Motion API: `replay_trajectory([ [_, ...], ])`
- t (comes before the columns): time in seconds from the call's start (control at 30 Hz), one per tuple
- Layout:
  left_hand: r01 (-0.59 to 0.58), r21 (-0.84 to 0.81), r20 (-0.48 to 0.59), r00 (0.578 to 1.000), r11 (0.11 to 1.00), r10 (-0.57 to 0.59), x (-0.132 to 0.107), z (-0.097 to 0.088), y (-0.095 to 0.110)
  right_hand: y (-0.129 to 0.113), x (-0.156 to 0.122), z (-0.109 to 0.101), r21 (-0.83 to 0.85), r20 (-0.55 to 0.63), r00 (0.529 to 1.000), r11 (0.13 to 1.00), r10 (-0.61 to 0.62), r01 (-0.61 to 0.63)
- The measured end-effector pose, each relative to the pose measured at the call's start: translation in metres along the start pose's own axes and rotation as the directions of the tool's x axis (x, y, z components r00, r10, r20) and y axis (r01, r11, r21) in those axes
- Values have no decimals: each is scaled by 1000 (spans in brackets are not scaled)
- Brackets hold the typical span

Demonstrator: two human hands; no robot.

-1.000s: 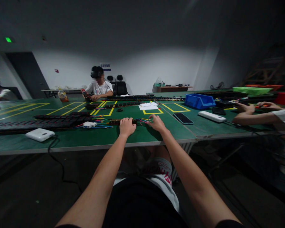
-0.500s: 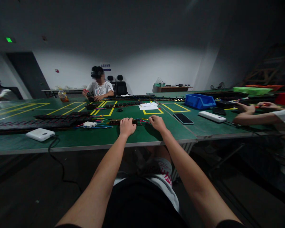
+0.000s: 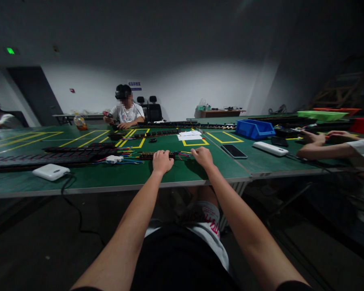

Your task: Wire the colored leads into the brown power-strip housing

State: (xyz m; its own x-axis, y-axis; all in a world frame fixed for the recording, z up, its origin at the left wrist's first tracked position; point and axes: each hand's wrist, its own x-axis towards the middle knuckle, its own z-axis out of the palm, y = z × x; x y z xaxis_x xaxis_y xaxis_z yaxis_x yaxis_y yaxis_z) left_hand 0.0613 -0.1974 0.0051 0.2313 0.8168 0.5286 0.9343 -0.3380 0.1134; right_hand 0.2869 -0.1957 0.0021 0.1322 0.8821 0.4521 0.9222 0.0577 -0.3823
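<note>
My left hand [image 3: 163, 161] lies closed over a slim dark module [image 3: 146, 156] on the green table, thumb on the near side. From the module's right end come thin coloured wires [image 3: 183, 154], red, blue and yellow among them. At the tips of these wires is my right hand [image 3: 202, 157], its fingers curled and pinched together; the fingertips are partly hidden behind the hand. To the left of the module lies a white connector block [image 3: 114, 159] with blue wires, beside long dark strips [image 3: 48, 155].
White power banks [image 3: 51, 171] [image 3: 269, 148] with cables lie on both sides. A phone [image 3: 234, 151], white papers [image 3: 189, 135] and a blue bin [image 3: 255, 129] are to the right. One co-worker [image 3: 128, 113] sits across the table; another person's hands [image 3: 315, 138] work at the right.
My right hand has shifted slightly at the wire ends, while my left hand stays on the module. Across the table, the co-worker's hand with a red and black tool has risen and moved left.
</note>
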Motion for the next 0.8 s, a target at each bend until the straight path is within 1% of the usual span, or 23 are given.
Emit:
replay_trajectory([
  [0.1, 12, -6, 11, 1000, 1000, -12, 0, -2, 1, 0, -1, 0, 19, 76, 997, 999, 26, -28],
  [0.27, 16, -17, 17, 1000, 1000, -16, 0, -2, 2, 1, 0, 2, 30, 65, 998, 999, 26, -28],
  [0.37, 21, -3, 4, 1000, 1000, -21, 0, -1, 2, 3, 1, 4, 51, 79, 997, 999, -2, -2],
  [0.53, 10, 7, -2, 1000, 1000, -10, 0, 0, 1, 8, 4, 10, 155, 95, 993, 986, -74, 58],
  [0.6, 7, 7, -5, 1000, 1000, -7, 0, 1, 0, 9, 5, 12, 170, 55, 994, 982, -95, 85],
  [0.7, 7, 4, -5, 1000, 1000, -7, 1, 2, 0, 10, 5, 13, 193, -45, 993, 974, -112, 119],
  [0.73, 6, 1, -5, 1000, 1000, -6, 1, 2, 0, 10, 5, 12, 207, -59, 992, 971, -109, 119],
  [0.8, 3, -6, -5, 1000, 1000, -3, 1, 2, -1, 10, 4, 11, 235, -41, 995, 967, -89, 97],
])
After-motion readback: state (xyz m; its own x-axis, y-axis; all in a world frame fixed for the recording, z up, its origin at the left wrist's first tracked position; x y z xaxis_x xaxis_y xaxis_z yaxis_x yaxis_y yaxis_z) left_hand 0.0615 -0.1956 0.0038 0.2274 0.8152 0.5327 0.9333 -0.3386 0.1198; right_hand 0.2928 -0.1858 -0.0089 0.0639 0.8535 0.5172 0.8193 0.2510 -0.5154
